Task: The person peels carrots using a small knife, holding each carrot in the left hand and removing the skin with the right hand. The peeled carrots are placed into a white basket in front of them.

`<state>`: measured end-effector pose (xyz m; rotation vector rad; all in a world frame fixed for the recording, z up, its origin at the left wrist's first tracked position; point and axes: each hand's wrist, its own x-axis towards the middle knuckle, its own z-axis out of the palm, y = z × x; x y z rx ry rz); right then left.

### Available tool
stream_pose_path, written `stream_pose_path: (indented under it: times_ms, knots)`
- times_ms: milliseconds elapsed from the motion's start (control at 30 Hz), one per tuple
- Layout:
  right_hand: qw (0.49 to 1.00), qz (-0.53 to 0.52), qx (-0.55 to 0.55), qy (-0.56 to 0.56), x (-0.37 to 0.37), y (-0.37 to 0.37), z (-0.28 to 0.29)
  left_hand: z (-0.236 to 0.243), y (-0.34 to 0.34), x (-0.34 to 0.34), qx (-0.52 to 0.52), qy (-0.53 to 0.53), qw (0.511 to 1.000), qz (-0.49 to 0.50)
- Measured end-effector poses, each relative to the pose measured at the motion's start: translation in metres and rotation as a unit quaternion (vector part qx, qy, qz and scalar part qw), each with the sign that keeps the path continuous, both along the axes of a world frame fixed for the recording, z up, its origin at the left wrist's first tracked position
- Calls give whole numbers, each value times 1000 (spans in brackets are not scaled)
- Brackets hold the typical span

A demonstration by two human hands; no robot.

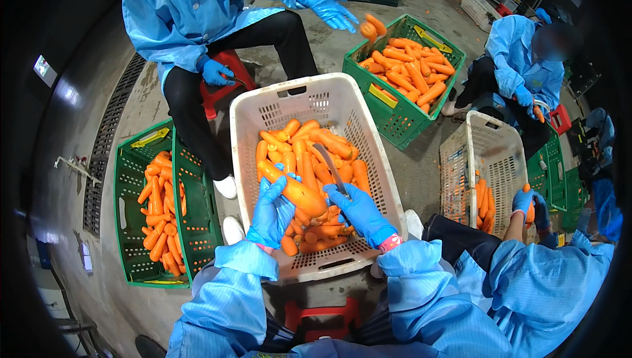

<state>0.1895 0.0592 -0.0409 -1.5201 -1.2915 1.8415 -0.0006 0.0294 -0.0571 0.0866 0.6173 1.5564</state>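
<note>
My left hand (271,216), in a blue glove, is closed round a thick orange carrot (299,194). The carrot slants over a white basket (388,180) with slotted walls, which holds many loose carrots. In my gloved right hand (362,213) is a knife (327,164); its curved blade points up and away from me, just right of the carrot's thick end. Blade and carrot look close together; whether they touch I cannot tell. My fingers hide most of the knife's handle.
Green crates of carrots stand at the left (168,206) and far right (408,71). Across the basket a co-worker (197,22) sits on a red stool (227,71), one gloved hand near airborne carrots (373,27). More co-workers (546,285) sit right, around another white basket (484,167).
</note>
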Motion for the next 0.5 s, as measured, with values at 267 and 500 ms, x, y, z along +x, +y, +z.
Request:
stream_pose_path:
  times_ms: [267, 500]
  knots:
    - [981, -58, -101, 155, 0, -13, 0, 7, 2, 7, 37, 62, 997, -39]
    - [987, -131, 43, 80, 22, 33, -8, 38, -6, 15, -44, 18, 985, -168]
